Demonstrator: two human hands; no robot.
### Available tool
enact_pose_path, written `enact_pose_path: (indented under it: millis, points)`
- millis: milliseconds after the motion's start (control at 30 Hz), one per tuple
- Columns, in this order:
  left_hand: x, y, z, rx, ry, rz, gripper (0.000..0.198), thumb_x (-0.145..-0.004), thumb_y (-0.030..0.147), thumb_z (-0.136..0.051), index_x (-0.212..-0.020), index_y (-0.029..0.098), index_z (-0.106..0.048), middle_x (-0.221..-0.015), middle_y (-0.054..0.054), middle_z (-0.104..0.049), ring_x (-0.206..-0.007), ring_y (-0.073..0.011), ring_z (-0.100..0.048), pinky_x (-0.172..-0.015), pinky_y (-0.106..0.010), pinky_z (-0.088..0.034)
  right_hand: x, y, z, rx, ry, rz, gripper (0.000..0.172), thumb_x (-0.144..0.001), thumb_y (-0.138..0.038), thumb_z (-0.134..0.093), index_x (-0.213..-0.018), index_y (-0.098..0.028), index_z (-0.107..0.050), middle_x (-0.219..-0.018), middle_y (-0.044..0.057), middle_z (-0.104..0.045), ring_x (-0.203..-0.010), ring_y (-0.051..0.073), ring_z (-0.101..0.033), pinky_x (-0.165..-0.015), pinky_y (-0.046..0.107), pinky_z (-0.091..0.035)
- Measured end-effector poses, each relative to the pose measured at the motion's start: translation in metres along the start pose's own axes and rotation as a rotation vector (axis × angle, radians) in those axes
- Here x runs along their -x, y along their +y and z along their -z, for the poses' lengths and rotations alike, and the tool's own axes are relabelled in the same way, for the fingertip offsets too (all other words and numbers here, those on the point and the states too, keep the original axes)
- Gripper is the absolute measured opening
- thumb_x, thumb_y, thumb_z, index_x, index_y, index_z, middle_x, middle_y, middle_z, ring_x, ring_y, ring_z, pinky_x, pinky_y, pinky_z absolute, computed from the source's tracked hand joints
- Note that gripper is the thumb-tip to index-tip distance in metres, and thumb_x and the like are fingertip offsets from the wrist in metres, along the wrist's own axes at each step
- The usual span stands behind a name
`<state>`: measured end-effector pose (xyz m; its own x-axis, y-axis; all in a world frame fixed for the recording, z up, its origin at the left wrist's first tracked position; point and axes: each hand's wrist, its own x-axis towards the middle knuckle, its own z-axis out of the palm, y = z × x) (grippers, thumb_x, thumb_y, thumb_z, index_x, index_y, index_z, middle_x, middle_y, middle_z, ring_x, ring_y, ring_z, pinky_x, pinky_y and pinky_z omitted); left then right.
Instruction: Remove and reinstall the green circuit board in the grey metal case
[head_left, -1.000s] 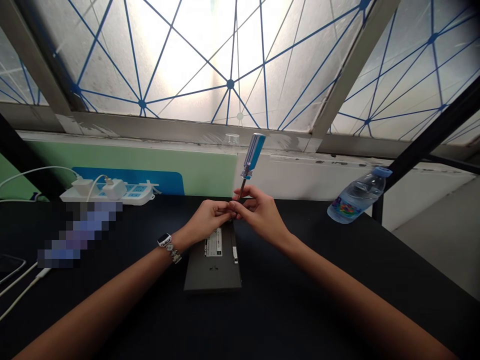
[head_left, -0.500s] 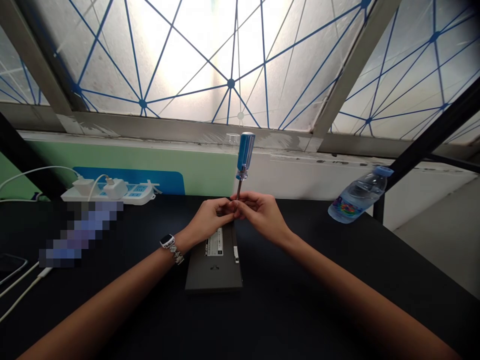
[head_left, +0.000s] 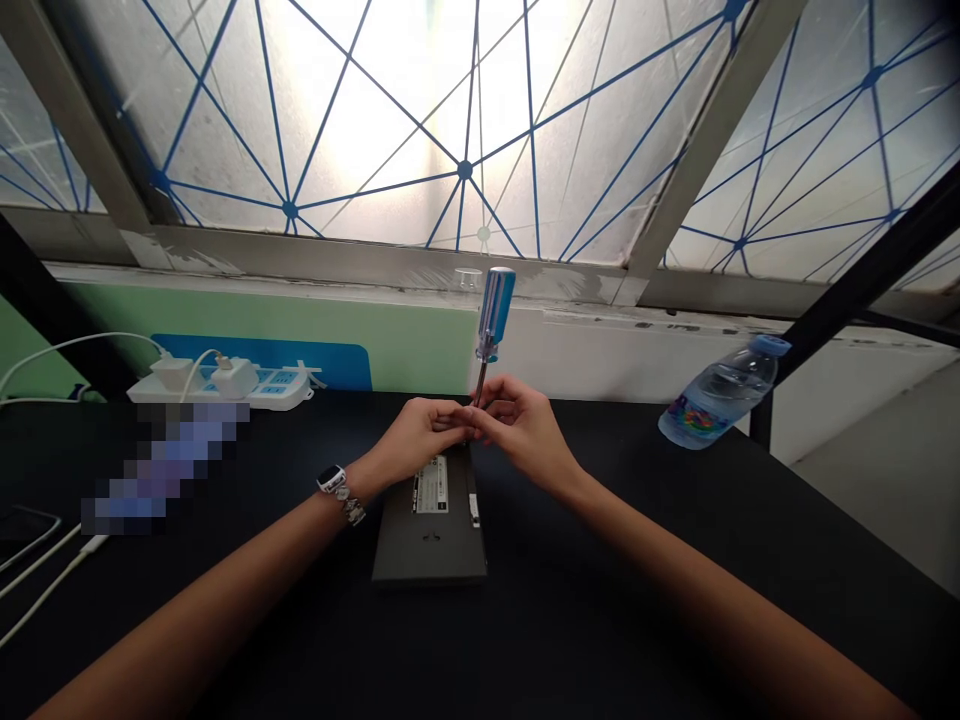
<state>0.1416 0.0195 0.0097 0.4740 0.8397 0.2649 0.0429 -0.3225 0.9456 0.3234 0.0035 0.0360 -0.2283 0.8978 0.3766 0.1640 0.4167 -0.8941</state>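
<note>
Screwdriver (head_left: 496, 312) at far end of case (head_left: 430, 552), handle up, long axis leaning slightly right; right hand (head_left: 529, 428) pinching shaft (head_left: 481, 380); left hand (head_left: 415, 437) bunched beside it, cannot tell on what; case flat on desk (head_left: 570, 630), lengthwise away

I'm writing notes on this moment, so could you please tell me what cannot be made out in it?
Head view: the tip of the screwdriver, hidden by the fingers of the left hand and right hand.
Head view: the far end of the dark case, largely covered by the left hand.
Head view: the print on the label, too small to read.
Head view: the phone-like object, cut off by the left edge.
Head view: whatever the pixelated patch masks.
</note>
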Motion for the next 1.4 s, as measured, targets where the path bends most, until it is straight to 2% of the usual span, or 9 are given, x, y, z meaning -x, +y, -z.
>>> enact_pose_path:
  millis: [167,367,533,667,767,867,1000,1233,1400]
  points:
    - [0.0,-0.002,-0.003,-0.022,0.07,-0.002,0.028,-0.082,0.037,-0.081,-0.091,0.012,-0.075,-0.095,-0.01,-0.079,-0.096,-0.0264,-0.074,-0.089,-0.037,-0.056,-0.001,0.0,0.0,0.012,0.004,0.001,0.032,-0.084,-0.047,-0.079,-0.085,-0.018,-0.067,-0.078,0.004,-0.07,-0.071,0.021,-0.069,-0.066,0.034,-0.057]
    - [-0.001,-0.003,0.004,-0.042,-0.066,-0.017,0.021,-0.092,0.035,-0.072,-0.093,0.013,-0.074,-0.099,-0.009,-0.076,-0.098,-0.0237,-0.071,-0.088,-0.033,-0.054,0.0,0.0,-0.001,-0.026,-0.045,0.018,0.021,-0.089,-0.038,-0.073,-0.093,-0.017,-0.071,-0.08,0.004,-0.072,-0.07,0.019,-0.068,-0.066,0.032,-0.055]
    - [0.0,0.001,0.005,-0.044,-0.124,-0.027,0.023,-0.097,0.032,-0.064,-0.084,0.014,-0.072,-0.087,-0.004,-0.072,-0.084,-0.0177,-0.068,-0.078,-0.027,-0.051,0.0,0.0,0.0,0.01,-0.095,0.054,0.017,-0.096,-0.03,-0.062,-0.103,-0.018,-0.071,-0.078,0.001,-0.069,-0.062,0.015,-0.064,-0.067,0.032,-0.054]
    - [0.001,0.001,0.002,-0.03,-0.084,-0.022,0.022,-0.095,0.031,-0.067,-0.083,0.013,-0.073,-0.087,-0.005,-0.074,-0.087,-0.0202,-0.071,-0.081,-0.029,-0.053,0.001,-0.003,0.001,-0.004,-0.131,0.071,0.019,-0.098,-0.031,-0.058,-0.108,-0.018,-0.068,-0.088,0.004,-0.071,-0.063,0.015,-0.065,-0.067,0.032,-0.055]
    - [0.0,-0.003,0.0,-0.018,-0.021,-0.021,0.016,-0.09,0.029,-0.071,-0.091,0.014,-0.076,-0.095,-0.008,-0.078,-0.098,-0.0254,-0.074,-0.087,-0.033,-0.056,0.001,-0.003,0.001,0.099,-0.066,0.067,0.023,-0.095,-0.033,-0.065,-0.113,-0.019,-0.066,-0.097,0.005,-0.072,-0.068,0.017,-0.069,-0.066,0.033,-0.057]
    - [-0.001,-0.006,-0.003,-0.014,0.03,-0.017,0.016,-0.087,0.028,-0.075,-0.093,0.014,-0.078,-0.097,-0.009,-0.08,-0.101,-0.0274,-0.075,-0.092,-0.036,-0.057,0.0,0.0,0.002,0.127,0.007,0.059,0.025,-0.09,-0.039,-0.072,-0.106,-0.02,-0.065,-0.09,0.004,-0.07,-0.07,0.019,-0.071,-0.065,0.033,-0.059]
    - [-0.001,-0.005,-0.004,-0.034,0.082,-0.015,0.017,-0.084,0.028,-0.078,-0.091,0.013,-0.078,-0.095,-0.01,-0.081,-0.096,-0.0267,-0.076,-0.09,-0.037,-0.058,-0.001,0.003,0.002,0.064,0.021,0.064,0.027,-0.088,-0.044,-0.076,-0.087,-0.02,-0.064,-0.078,0.004,-0.071,-0.072,0.022,-0.072,-0.068,0.035,-0.06]
    - [-0.001,0.001,0.001,-0.093,0.066,-0.013,0.016,-0.085,0.027,-0.076,-0.091,0.013,-0.077,-0.093,-0.009,-0.079,-0.09,-0.0227,-0.074,-0.084,-0.033,-0.057,0.001,0.002,0.002,0.104,-0.018,0.122,0.017,-0.097,-0.033,-0.063,-0.103,-0.018,-0.066,-0.087,0.006,-0.073,-0.075,0.02,-0.072,-0.07,0.035,-0.06]
    - [0.001,0.007,0.006,-0.147,0.07,-0.015,0.018,-0.086,0.029,-0.075,-0.095,0.014,-0.077,-0.095,-0.009,-0.079,-0.088,-0.0226,-0.073,-0.082,-0.035,-0.058,0.001,-0.001,0.004,-0.01,-0.01,0.091,0.016,-0.099,-0.035,-0.059,-0.106,-0.02,-0.061,-0.094,0.006,-0.074,-0.073,0.017,-0.069,-0.07,0.034,-0.058]
